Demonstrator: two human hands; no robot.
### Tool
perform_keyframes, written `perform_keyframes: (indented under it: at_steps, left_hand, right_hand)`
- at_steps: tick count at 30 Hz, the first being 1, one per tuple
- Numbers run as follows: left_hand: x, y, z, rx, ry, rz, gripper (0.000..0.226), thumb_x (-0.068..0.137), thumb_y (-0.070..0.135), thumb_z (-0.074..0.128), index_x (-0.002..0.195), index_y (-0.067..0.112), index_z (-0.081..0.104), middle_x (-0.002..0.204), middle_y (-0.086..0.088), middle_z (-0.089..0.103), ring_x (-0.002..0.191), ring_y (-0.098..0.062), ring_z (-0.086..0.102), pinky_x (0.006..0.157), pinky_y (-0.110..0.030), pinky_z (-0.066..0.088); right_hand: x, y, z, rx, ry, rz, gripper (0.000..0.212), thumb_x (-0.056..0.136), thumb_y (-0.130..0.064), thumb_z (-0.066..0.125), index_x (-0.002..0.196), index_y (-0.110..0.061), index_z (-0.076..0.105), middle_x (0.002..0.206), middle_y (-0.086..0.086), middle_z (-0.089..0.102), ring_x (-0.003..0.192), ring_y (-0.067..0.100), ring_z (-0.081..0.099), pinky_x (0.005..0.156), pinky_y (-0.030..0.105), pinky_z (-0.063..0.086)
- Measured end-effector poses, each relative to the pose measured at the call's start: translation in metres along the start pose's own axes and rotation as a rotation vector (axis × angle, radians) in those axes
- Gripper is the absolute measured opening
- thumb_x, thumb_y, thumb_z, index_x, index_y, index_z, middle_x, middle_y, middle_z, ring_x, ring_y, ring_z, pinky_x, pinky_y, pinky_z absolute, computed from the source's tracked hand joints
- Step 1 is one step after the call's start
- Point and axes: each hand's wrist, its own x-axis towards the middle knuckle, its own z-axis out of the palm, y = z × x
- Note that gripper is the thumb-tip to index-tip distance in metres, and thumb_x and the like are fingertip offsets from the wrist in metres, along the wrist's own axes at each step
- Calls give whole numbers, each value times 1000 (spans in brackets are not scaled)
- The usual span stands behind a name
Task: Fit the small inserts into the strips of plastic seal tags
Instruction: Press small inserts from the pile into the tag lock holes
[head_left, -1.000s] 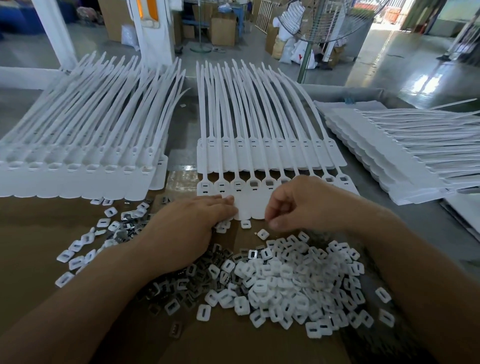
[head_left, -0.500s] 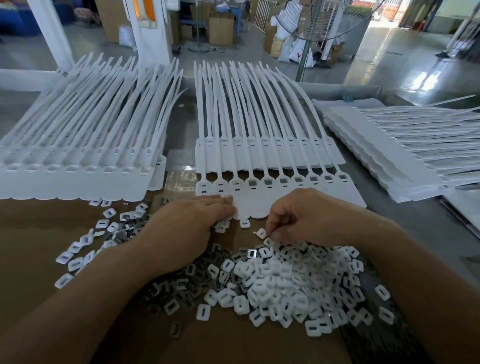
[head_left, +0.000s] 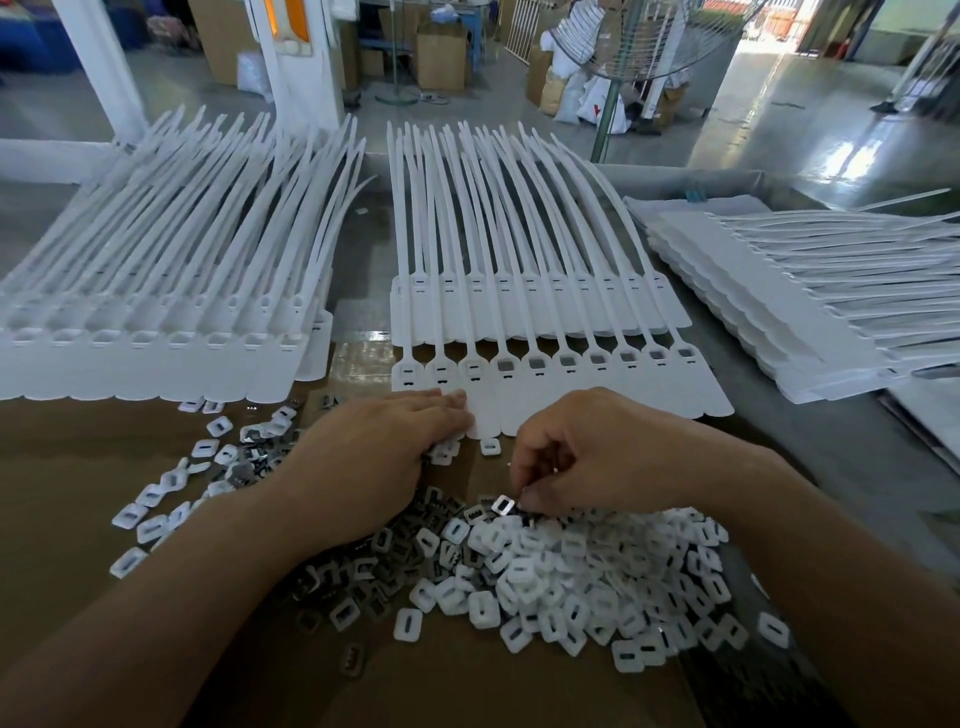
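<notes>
My left hand, fingers flat, pins the tag strip just beyond the pile of inserts. My right hand, fingers curled, pinches one insert at the pile's edge. Best lifted singly and seated square.

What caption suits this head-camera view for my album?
Left hand presses a strip of white seal tags while the right hand pinches a metal insert from the pile.

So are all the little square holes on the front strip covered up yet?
Not all. On the front strip, the three left heads wear white caps; the other seven show open grey squares.
</notes>
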Motion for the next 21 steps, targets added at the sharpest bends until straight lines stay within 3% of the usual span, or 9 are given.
perform_keyframes:
  at_steps: [4,8,12,17,21]
  left_hand:
    - [0,1,0,12,7,-4,59,84,5,37,135,34,38,143,22,28,129,6,26,95,-10,10]
    - [-2,1,0,21,15,1,58,84,6,38,135,35,39,143,22,28,129,6,27,94,-11,11]
    - [-1,-1,1,18,17,0,59,83,4,39,134,35,39,142,23,29,127,6,28,95,-12,12]
    - [-3,-1,-1,-4,14,3,59,84,5,39,135,35,39,142,23,29,118,15,18,96,-11,11]
    - [-3,0,-2,-23,7,3,59,84,4,41,135,35,38,142,23,29,113,17,13,96,-9,8]
  right_hand:
    - [1,2,-1,19,13,6,6,82,-21,67,81,-27,66,75,-8,65,67,-1,57,66,16,49]
    - [2,3,-1,58,13,9,14,85,-16,64,91,-28,69,68,-14,61,61,-7,56,57,8,44]
    - [3,5,-4,111,19,21,16,85,-12,62,86,-27,68,72,-8,68,67,0,63,70,20,55]
    - [6,7,-10,197,83,60,18,84,-10,64,78,-27,64,67,-9,69,63,0,66,62,13,52]
    - [24,16,-20,89,290,106,18,84,-16,65,72,-30,61,68,-16,61,62,-8,58,54,4,39]
